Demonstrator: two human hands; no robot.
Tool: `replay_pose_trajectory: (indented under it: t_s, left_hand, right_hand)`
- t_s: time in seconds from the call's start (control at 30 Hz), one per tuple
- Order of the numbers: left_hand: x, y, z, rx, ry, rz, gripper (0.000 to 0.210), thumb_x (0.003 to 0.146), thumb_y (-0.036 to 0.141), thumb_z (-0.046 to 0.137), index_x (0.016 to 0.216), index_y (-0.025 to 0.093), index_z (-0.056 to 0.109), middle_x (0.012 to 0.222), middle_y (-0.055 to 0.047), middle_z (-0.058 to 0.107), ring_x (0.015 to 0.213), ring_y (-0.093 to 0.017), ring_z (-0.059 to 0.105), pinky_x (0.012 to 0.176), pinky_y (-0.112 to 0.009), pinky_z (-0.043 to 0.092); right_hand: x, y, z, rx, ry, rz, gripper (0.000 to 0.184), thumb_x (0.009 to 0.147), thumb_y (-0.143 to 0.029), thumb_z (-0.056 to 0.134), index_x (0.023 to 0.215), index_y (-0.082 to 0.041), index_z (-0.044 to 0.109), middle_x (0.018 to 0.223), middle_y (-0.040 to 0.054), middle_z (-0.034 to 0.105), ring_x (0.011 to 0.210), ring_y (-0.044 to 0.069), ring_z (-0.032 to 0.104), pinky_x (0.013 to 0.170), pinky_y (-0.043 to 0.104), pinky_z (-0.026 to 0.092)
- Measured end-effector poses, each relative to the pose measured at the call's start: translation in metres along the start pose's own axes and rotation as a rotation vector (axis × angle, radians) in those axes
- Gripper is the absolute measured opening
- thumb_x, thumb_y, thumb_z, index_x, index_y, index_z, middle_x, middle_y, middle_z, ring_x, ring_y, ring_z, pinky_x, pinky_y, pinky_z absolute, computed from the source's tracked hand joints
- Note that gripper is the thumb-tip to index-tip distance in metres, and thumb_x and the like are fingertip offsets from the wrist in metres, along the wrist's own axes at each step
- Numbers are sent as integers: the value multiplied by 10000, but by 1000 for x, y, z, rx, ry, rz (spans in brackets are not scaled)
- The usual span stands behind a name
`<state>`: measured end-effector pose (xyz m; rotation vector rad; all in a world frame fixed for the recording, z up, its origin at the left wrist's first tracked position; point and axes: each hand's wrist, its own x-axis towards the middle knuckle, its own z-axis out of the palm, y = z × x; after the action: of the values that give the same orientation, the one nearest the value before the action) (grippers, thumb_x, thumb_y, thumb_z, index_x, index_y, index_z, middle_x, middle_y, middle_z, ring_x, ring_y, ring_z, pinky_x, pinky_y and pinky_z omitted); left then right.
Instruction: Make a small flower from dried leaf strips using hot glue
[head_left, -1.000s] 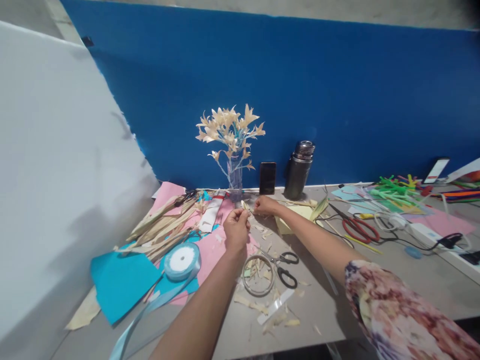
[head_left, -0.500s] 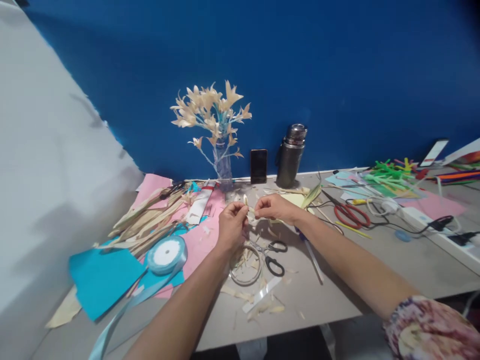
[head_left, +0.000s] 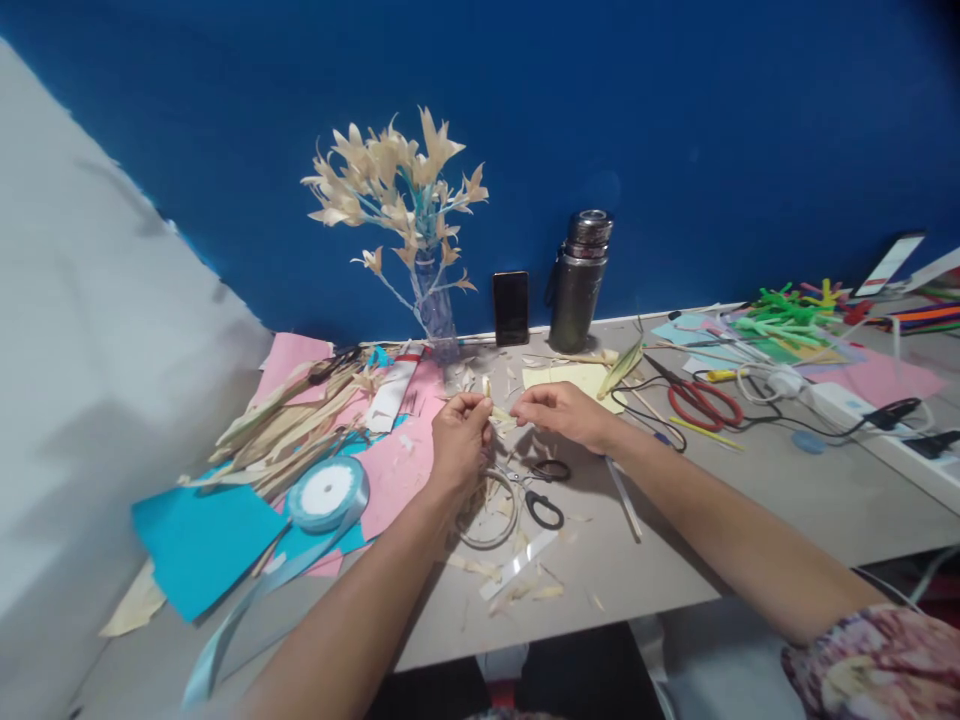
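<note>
My left hand (head_left: 463, 432) pinches a small pale husk piece (head_left: 486, 386) between thumb and forefinger, and its tip stands up above them. From there a pale husk strip (head_left: 501, 413) reaches across to my right hand (head_left: 559, 412), whose fingertips are closed at its far end. Both hands are raised over the table's middle. Below them lie black-handled scissors (head_left: 541, 490), spread apart, and a roll of clear tape (head_left: 487, 515). Husk scraps (head_left: 547, 592) are strewn around a clear ruler-like strip (head_left: 519, 565).
Pale husk flowers (head_left: 397, 170) stand in a clear bottle (head_left: 435, 300) at the back, beside a phone (head_left: 511, 308) and a thermos (head_left: 579, 283). Blue ribbon (head_left: 328, 494) and dried husks (head_left: 285, 425) lie left; red-handled scissors (head_left: 705, 403) and a power strip (head_left: 885, 440) lie right.
The view has shifted slightly, so the things on the table appear higher. My right fingers have drawn a little away from my left hand, and more of the pale strip shows between them.
</note>
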<state>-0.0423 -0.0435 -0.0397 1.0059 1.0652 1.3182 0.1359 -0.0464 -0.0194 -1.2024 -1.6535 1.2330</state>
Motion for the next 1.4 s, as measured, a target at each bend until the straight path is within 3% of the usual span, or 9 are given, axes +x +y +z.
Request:
replay_pose_trajectory:
  t_s: [0.1,0.2,0.4,0.63,0.77,0.87,1.0,1.17,1.4]
  left_hand:
    - [-2,0,2,-4,-30,-20,245,718,331,745,800,178,572,427,85,467,368,-62,380,397,-174,267]
    - [-4,-1,4,-144,-99,-109,277,677,297,781,762,173,549,447,92,445,380,-43,356,416,-169,261]
    - [-5,-3,5,-280,-185,-244,327,643,258,822,709,166,515,440,102,386,388,-25,304,424,-167,235]
    - [-13,6,8,-33,-46,-67,284,721,366,776,791,176,577,462,72,488,373,-49,359,396,-167,239]
    - [-17,11,10,8,-53,1,269,738,372,774,789,164,611,486,63,504,395,-49,389,398,-166,260]
    - [-15,9,9,-141,-120,-58,305,708,383,804,809,156,628,569,36,577,442,-49,445,421,-159,308]
    - [-12,3,8,-262,-175,-123,358,651,356,858,774,155,589,858,-28,703,520,-43,518,451,-160,366]
    - [-17,-2,10,-179,-239,-138,312,699,344,828,813,168,596,583,40,580,491,-73,509,465,-172,391]
    - [-19,0,11,-96,-213,-88,305,714,360,814,798,166,595,546,41,565,483,-72,487,480,-176,379]
  right_hand:
    - [-1,2,12,13,35,-7,301,747,-440,734,781,-145,689,655,-18,601,582,103,465,560,242,352]
    - [-3,4,19,-18,34,4,222,760,-368,703,734,-154,649,588,-51,509,536,86,400,530,236,318]
    - [-9,10,11,-9,-32,-50,254,787,-395,687,726,-165,599,604,-49,496,546,88,396,518,226,312]
    - [-11,9,5,30,85,-93,315,808,-475,692,806,-163,659,730,0,624,644,124,522,596,241,402]
    - [-12,4,14,52,123,-76,276,747,-421,747,737,-161,656,650,-22,594,588,106,480,554,238,369]
    - [-11,6,18,213,164,-8,289,712,-420,782,732,-165,647,605,-40,565,527,88,439,501,231,322]
    - [-8,11,21,598,257,91,356,606,-383,875,775,-180,637,656,-47,587,513,68,435,468,208,314]
    - [-8,9,28,829,306,165,409,498,-321,937,736,-162,644,670,-40,596,528,59,480,439,181,286]
    - [-9,10,36,939,283,174,421,494,-292,944,738,-159,628,607,-62,559,475,50,473,409,168,269]
